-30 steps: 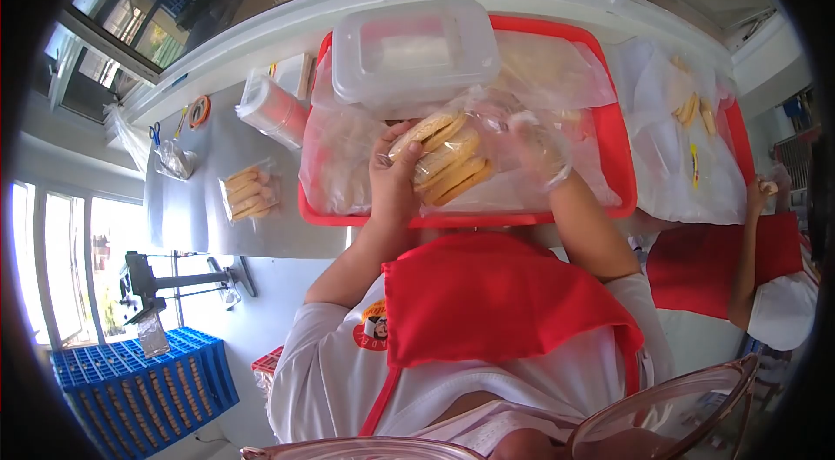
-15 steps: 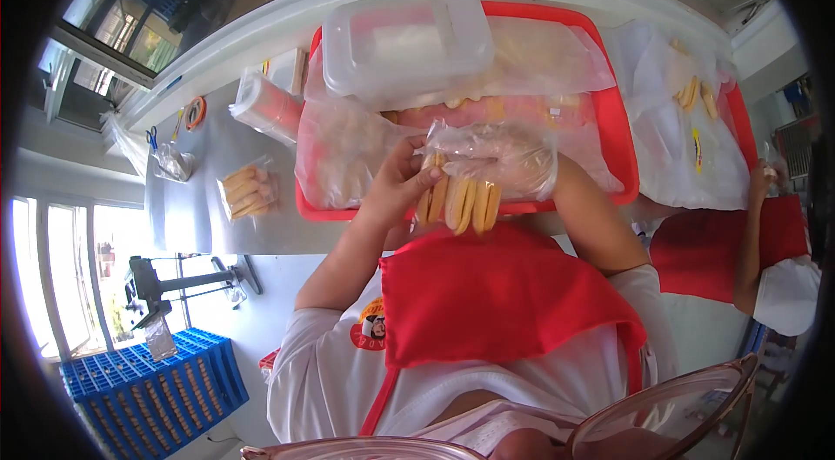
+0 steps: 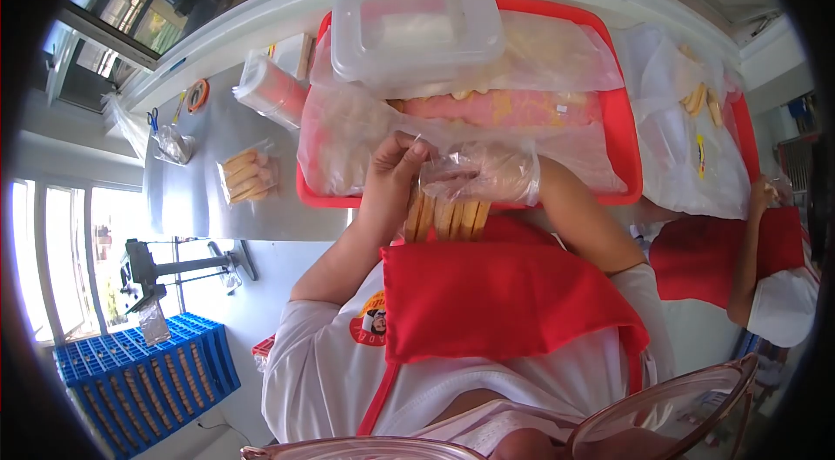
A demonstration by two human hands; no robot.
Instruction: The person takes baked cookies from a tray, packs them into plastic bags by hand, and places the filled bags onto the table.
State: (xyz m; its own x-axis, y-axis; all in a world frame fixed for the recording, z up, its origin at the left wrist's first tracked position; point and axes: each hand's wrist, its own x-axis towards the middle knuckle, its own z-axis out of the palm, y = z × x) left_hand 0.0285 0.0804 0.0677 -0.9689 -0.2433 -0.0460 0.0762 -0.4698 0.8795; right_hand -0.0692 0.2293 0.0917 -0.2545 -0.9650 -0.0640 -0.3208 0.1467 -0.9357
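Note:
A clear bag of long, golden bread pieces (image 3: 448, 218) hangs upright below my hands, in front of the red apron. My left hand (image 3: 401, 161) pinches the bag's upper left corner between thumb and fingers. My right hand (image 3: 487, 171), covered by a clear plastic glove, is closed on the top of the bag. Behind them lies a red tray (image 3: 632, 147) lined with white translucent sheets, with a pink and yellow strip (image 3: 522, 109) showing between the sheets. A translucent plastic box (image 3: 416, 30) rests over the tray's back left part.
On the left of the table (image 3: 287, 216) lie another bread bag (image 3: 246, 176), a plastic roll (image 3: 271, 93), tape (image 3: 197, 95) and scissors (image 3: 154, 120). At right, a white sheet (image 3: 670, 156) holds bread pieces, near a co-worker's hand (image 3: 762, 195). Blue crates (image 3: 148, 382) stand lower left.
The bag has turned from lying tilted over the tray to hanging upright, lower and closer to the apron. My right hand has come onto its top, and my left hand has shifted to its corner.

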